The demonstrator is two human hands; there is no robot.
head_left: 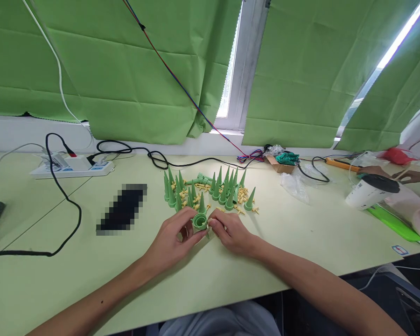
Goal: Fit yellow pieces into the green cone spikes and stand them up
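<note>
My left hand (177, 235) is closed around a green hollow plastic piece (199, 221), its round open end turned up toward me and showing rings inside. My right hand (231, 231) is pinched at the right side of that piece, touching or nearly touching its rim; whatever lies between these fingertips is hidden. Just beyond both hands stand several pointed green plastic cones (230, 198) in loose clusters. Small yellow plastic pieces (243, 193) are scattered among them. A longer green part (199, 179) lies at the back of the group.
A pixelated dark flat object (122, 207) lies to the left. Behind it are a white power strip (73, 168) and black cable (182, 164). On the right are a small cardboard box (282, 164), a plastic bag (294, 186), a dark-lidded cup (371, 192) and another person's hand (374, 171).
</note>
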